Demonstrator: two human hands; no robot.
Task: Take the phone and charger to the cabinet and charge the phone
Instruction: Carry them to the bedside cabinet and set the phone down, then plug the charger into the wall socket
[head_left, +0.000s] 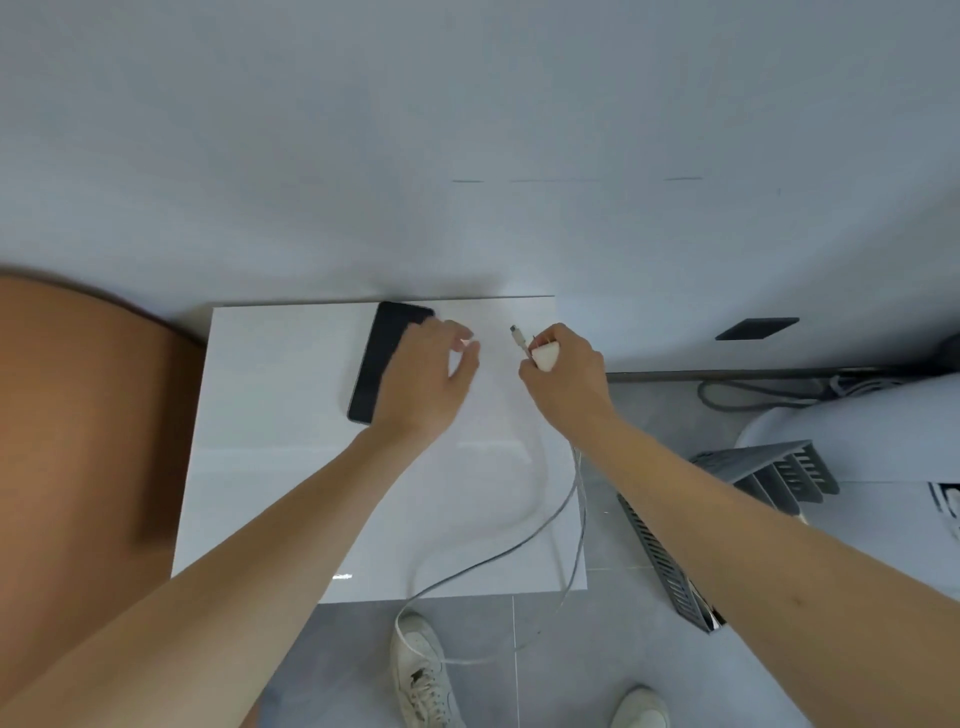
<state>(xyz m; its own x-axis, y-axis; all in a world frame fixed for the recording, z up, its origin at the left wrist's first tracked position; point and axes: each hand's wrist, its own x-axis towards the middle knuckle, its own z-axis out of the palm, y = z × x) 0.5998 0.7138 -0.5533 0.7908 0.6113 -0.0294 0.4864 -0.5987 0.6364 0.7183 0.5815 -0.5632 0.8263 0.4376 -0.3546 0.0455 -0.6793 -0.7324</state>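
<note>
The flat black rectangular phone (382, 358) lies near the back edge of the glossy white cabinet top (270, 467); the left hand (423, 384) rests on its right side, fingers loosely spread; the right hand (563, 376) pinches the small white charger plug (545, 357) and the connector end of its thin white cable (545, 525), which trails off the front edge.

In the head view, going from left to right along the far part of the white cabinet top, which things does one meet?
Phone → left hand → cable connector → charger plug in the right hand.
</note>
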